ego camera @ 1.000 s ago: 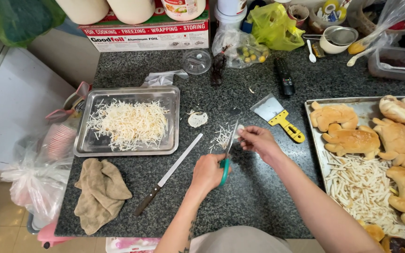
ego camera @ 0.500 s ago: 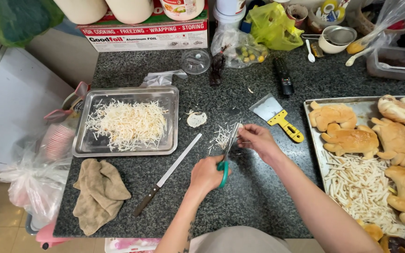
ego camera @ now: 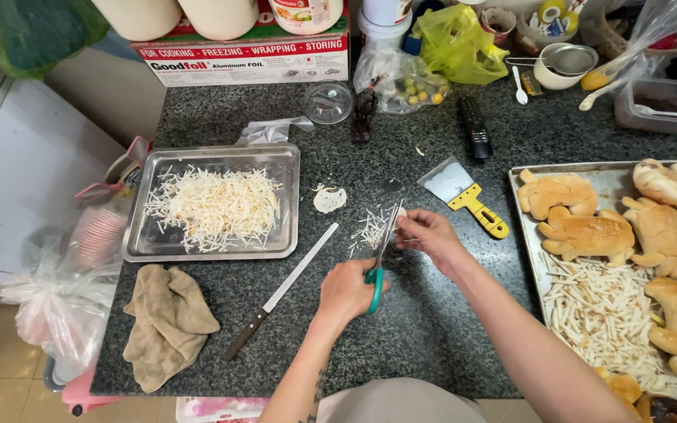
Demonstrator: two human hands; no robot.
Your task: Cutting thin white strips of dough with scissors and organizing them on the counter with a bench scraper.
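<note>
Left grip [ego camera: 346, 291] closes on teal scissors [ego camera: 378, 262]; right grip [ego camera: 425, 235] pinches a pale strip at the blades, shreds [ego camera: 370, 227] piled just beyond. Fingertips that close could get nicked.

foil box [ego camera: 244, 61]: long, red-white, counter back | labelled jar [ego camera: 305, 14]: atop box

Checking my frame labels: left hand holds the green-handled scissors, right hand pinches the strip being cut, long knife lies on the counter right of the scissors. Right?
Not quite. In the head view the knife lies left of the scissors, below the steel tray. The rest holds: left hand holds the scissors, right hand pinches the strip.
</note>
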